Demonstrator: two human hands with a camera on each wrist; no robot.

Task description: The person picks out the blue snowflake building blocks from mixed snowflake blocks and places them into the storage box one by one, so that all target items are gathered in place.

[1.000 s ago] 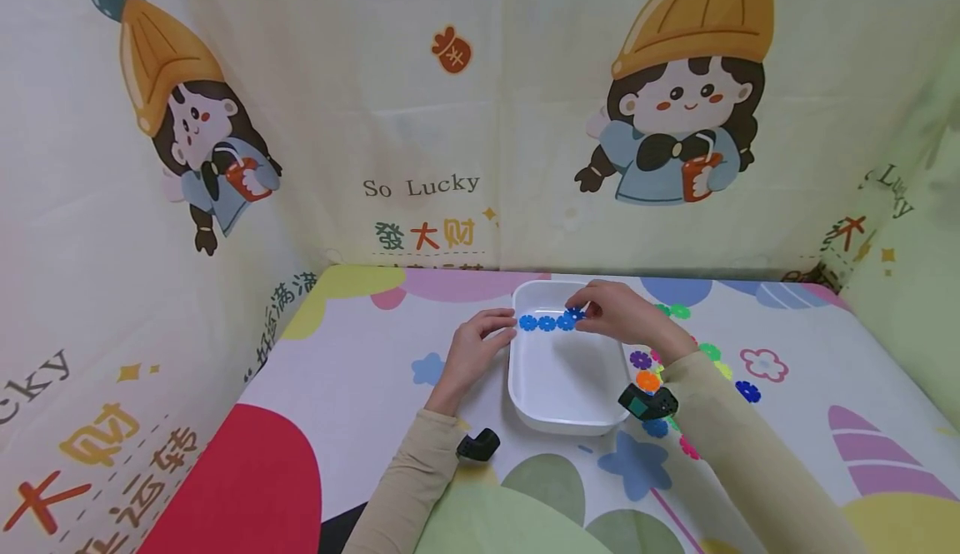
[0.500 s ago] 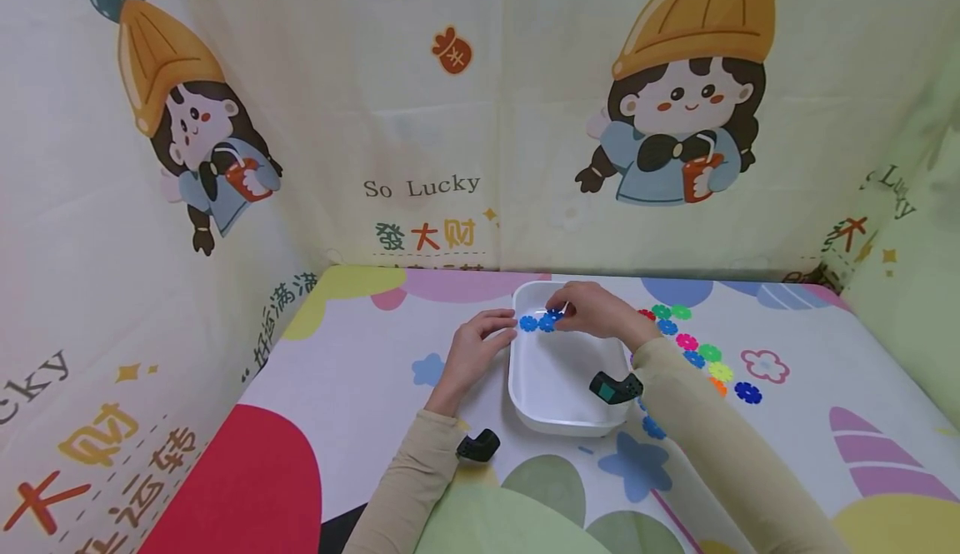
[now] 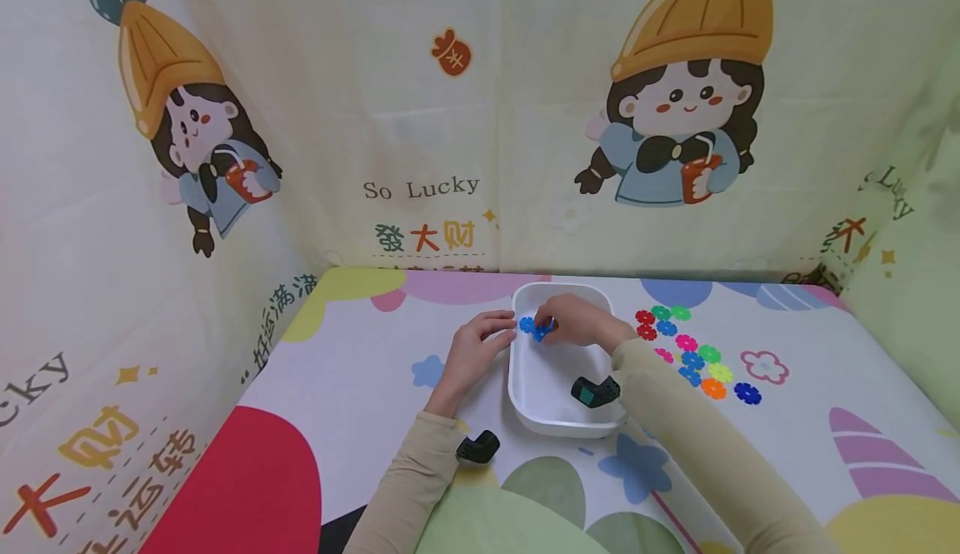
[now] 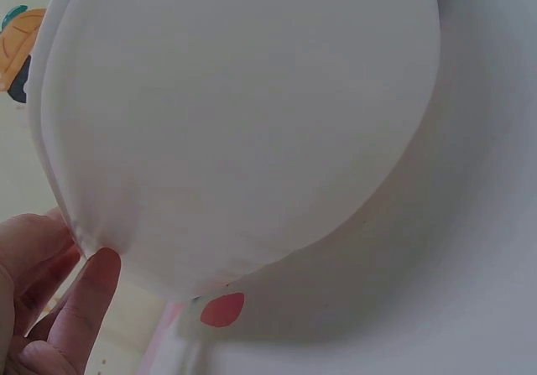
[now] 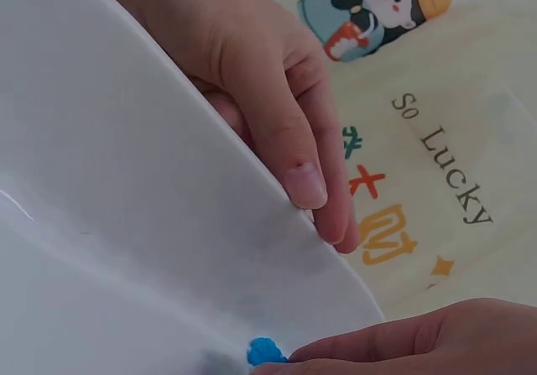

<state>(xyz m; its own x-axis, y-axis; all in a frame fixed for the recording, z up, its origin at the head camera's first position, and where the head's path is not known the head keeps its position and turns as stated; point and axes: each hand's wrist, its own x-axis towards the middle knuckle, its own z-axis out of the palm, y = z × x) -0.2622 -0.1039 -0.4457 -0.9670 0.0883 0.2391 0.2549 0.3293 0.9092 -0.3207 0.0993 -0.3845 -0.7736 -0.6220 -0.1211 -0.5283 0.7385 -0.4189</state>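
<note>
Tabletop (image 3: 375, 362), discs (image 3: 708, 354) beside sleeve (image 3: 678, 433), left fingers (image 4: 94, 287) pinching tray (image 3: 551, 383), right fingers (image 5: 361, 346) pinching blue disc (image 5: 263, 351)

Head view: I read moderate, diffuse light with soft shadows; source can't be placed. Cloth backdrop (image 3: 420, 121) crisp above the far edge of the table (image 3: 360, 371), hazy and greenish beyond its right edge. Wide-angle stretch toward the frame corners. Left wrist: dimmer, grey; white tray (image 4: 243, 123) throws a broad soft shadow onto the table. Right wrist: also dim; thin glint inside the tray, blue piece (image 5: 264, 350) slightly soft, blurry shadow beside it.
</note>
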